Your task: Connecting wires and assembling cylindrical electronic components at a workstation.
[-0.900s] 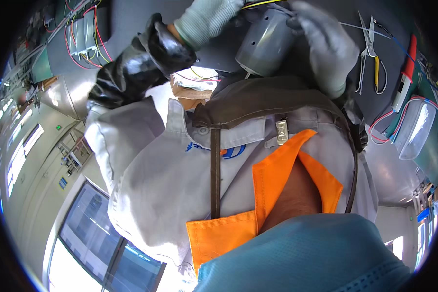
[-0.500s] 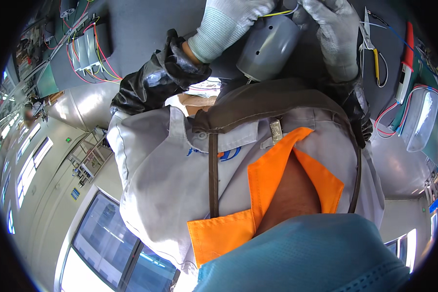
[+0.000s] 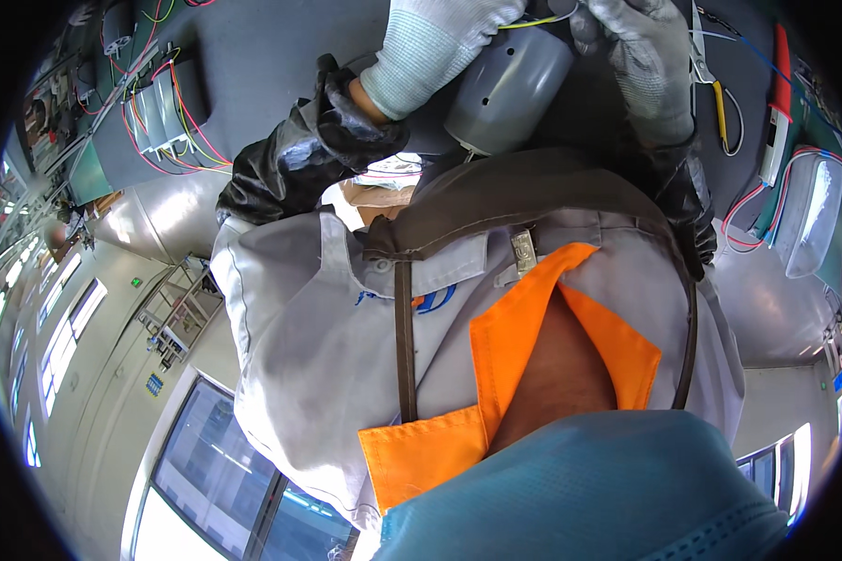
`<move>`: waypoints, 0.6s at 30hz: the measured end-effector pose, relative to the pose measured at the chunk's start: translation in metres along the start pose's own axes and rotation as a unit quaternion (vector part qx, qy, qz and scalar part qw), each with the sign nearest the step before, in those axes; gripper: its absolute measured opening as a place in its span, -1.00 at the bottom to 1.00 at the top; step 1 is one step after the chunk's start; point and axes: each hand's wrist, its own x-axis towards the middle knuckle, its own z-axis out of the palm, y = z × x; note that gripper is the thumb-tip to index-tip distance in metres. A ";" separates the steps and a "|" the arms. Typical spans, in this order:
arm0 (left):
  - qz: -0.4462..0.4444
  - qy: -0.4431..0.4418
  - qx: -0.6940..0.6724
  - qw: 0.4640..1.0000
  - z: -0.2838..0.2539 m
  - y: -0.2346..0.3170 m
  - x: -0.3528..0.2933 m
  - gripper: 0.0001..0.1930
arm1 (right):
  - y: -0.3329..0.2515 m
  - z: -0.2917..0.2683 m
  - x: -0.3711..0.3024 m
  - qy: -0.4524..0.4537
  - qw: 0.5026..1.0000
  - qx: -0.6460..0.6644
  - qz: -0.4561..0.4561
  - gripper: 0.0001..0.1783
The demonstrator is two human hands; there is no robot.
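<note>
A grey cylinder [image 3: 513, 89] with two small dark holes in its side lies on the dark worktop between my hands. Across its far end runs a thin yellow wire [image 3: 526, 24]. My left hand [image 3: 444, 37], in a white knit glove, is closed on this wire at the cylinder's far left edge; its fingertips are partly out of view. My gloved right hand [image 3: 644, 65] is to the right of the cylinder, its thumb and fingers bent together at a pale wire end [image 3: 567, 15]. The top edge of the view cuts off part of both hands.
On the right lie snips [image 3: 718, 112] with a yellow handle, a long red-and-white tool [image 3: 779, 103] and a translucent pale case [image 3: 807, 220] with red and blue wires. Grey cylinders [image 3: 159, 114] with red and yellow leads stand on the left. My brown apron [image 3: 524, 192] touches the near edge.
The view has shifted slightly, so the worktop things sit a little higher in it. My right fingers have changed position slightly near the wire end; my left hand keeps its grip.
</note>
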 end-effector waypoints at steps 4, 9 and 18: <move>0.012 0.023 0.154 0.988 0.016 0.013 -0.004 -0.90 | -0.021 0.003 0.002 -0.008 0.995 -0.074 0.061 -0.52; 0.057 0.017 0.164 0.985 0.028 0.008 0.000 -0.90 | -0.033 -0.017 0.028 -0.157 0.968 -0.130 0.146 -0.59; 0.345 0.127 0.468 0.803 0.031 0.000 -0.019 -0.72 | -0.012 -0.009 -0.002 0.016 0.775 -0.563 -0.289 -0.83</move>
